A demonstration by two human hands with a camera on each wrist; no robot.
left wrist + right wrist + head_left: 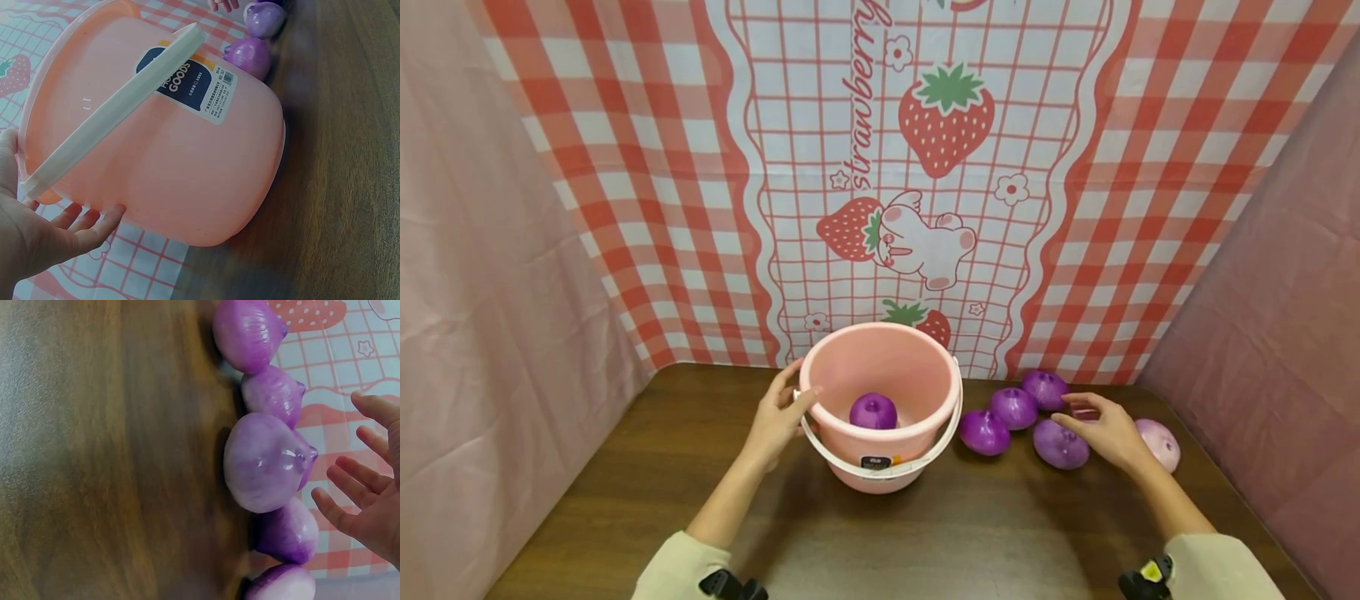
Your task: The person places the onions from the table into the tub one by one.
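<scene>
A pink bucket (842,446) with a white handle (115,115) stands on the table, its handle hanging down at the front. Inside it lies one purple onion (873,411). My left hand (778,421) holds the bucket at its left side, thumb at the rim and fingers against the outer wall. To the right of the bucket, my right hand (1105,429) hovers with spread fingers over a cluster of onions, nothing in its grasp. Nearest below it is a purple onion (1060,443), which shows large in the right wrist view (265,464).
More purple onions (985,432) sit between the bucket and my right hand, and a paler onion (1157,444) lies beyond the right wrist. Behind the brown wooden table (880,542) hangs a red-checked strawberry cloth (917,208); pink cloth (512,333) flanks the sides.
</scene>
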